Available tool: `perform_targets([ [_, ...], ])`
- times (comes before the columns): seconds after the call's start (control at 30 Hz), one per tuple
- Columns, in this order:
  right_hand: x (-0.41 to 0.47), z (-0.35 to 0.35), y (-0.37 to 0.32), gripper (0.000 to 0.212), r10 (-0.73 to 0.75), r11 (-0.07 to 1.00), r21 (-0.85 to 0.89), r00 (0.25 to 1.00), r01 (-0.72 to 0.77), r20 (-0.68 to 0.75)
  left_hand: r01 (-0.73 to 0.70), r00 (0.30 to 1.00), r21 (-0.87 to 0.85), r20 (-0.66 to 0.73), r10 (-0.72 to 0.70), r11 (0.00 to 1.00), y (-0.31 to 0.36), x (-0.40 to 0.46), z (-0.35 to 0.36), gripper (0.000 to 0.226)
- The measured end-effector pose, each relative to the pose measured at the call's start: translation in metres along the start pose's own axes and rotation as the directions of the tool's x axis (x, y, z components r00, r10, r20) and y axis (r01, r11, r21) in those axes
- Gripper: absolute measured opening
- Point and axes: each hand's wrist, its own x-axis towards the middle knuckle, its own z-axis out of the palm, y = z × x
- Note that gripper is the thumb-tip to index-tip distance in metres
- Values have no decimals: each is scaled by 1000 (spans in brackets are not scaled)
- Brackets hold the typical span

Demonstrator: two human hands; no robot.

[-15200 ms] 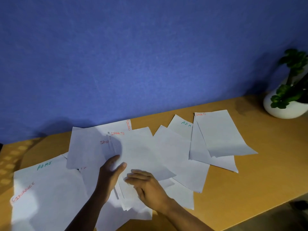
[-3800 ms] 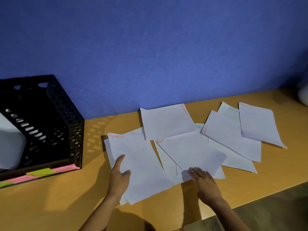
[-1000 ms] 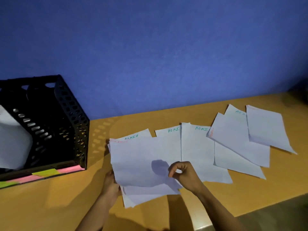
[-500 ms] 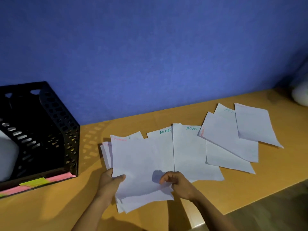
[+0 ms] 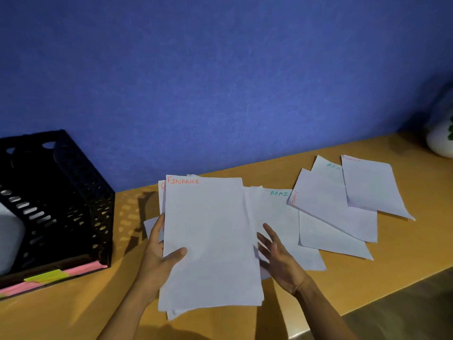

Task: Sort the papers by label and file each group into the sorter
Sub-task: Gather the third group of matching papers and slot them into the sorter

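Orange-brown desk (image 5: 367, 278) set against a blue wall (image 5: 220, 69). Black sorter (image 5: 61, 197) stands at the desk's left end, one white sheet inside. Left hand (image 5: 159, 256) grips a stack (image 5: 210, 241) headed FINANCE, raised just right of the sorter. Right hand (image 5: 279, 258) spread, fingers straight, beside the stack's right edge. Loose papers (image 5: 338, 212) lie farther right. White pot (image 5: 441, 141) at the desk's far right.
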Motion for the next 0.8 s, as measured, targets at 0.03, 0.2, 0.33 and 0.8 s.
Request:
perform_targets([
  [0.03, 0, -3, 0, 108, 6, 1000, 0, 998, -6, -61, -13, 1000, -5, 27, 13, 1000, 1, 1, 4, 90],
  [0.2, -4, -7, -9, 64, -16, 995, 93, 997, 23, -74, 25, 984, 82, 172, -39, 996, -1, 5, 37, 100],
  [0.33, -2, -5, -13, 67, -39, 999, 31, 993, 43, -111, -8, 981, 256, 187, -42, 967, -10, 7, 70, 88],
  [0.8, -24, -70, -35, 42, -81, 994, -104, 895, 39, -439, 245, 924, 217, 242, -295, 945, -22, 30, 152, 50],
])
